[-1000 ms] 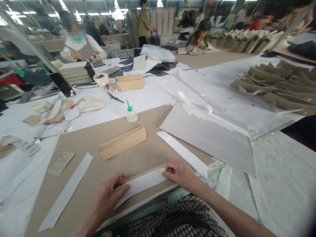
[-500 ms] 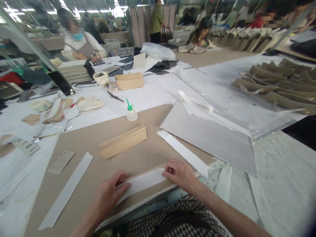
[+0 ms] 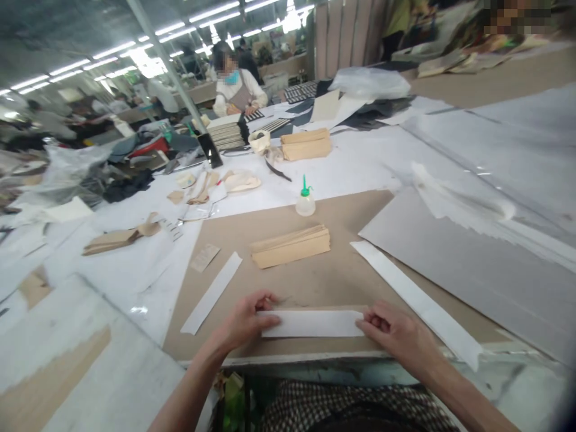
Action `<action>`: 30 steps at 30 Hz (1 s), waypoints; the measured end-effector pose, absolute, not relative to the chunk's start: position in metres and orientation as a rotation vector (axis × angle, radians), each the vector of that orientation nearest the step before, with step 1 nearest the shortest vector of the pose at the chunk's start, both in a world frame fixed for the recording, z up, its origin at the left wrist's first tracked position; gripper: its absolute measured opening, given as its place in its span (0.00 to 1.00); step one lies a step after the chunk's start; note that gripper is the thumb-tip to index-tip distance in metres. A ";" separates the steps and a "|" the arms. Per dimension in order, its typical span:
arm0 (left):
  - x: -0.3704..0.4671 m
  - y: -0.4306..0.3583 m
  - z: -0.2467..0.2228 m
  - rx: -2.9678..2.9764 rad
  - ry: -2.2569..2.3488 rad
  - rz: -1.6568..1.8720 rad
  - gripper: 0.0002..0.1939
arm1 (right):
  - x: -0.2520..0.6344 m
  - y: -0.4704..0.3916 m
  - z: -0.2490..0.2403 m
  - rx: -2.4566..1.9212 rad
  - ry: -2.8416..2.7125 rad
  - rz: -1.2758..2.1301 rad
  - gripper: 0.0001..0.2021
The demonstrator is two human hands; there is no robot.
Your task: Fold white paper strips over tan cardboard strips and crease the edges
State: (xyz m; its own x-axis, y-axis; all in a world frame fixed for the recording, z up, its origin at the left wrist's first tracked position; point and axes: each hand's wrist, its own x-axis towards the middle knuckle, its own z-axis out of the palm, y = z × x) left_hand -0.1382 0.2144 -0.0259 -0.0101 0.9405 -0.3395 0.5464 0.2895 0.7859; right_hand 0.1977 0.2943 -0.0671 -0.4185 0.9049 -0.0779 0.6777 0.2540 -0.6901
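A white strip (image 3: 315,324), paper-like, lies crosswise near the front edge of the brown board (image 3: 306,288). A thin tan edge shows along its far side. My left hand (image 3: 252,318) holds its left end, thumb on top and fingers curled at the far edge. At the right end, my right hand (image 3: 389,324) pinches the corner between thumb and curled fingers. Beyond my hands lies a stack of tan strips (image 3: 292,247). Another white strip (image 3: 211,294) rests to the left, and a longer white strip (image 3: 418,303) slants on the right.
A squeeze bottle (image 3: 305,203) with a green nozzle stands behind the tan stack. At right lies a large grey sheet (image 3: 468,270). A small tag (image 3: 206,257) is at left. Across the table, a person (image 3: 238,90) works beside stacked pieces (image 3: 225,133).
The view has swung to the left, so things on the table appear further right. Both hands still hold the white strip, which now lies more level in view.
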 end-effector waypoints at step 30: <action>-0.133 0.199 -0.031 1.577 2.027 0.351 0.18 | 0.197 0.301 -0.071 -1.427 -2.216 0.975 0.18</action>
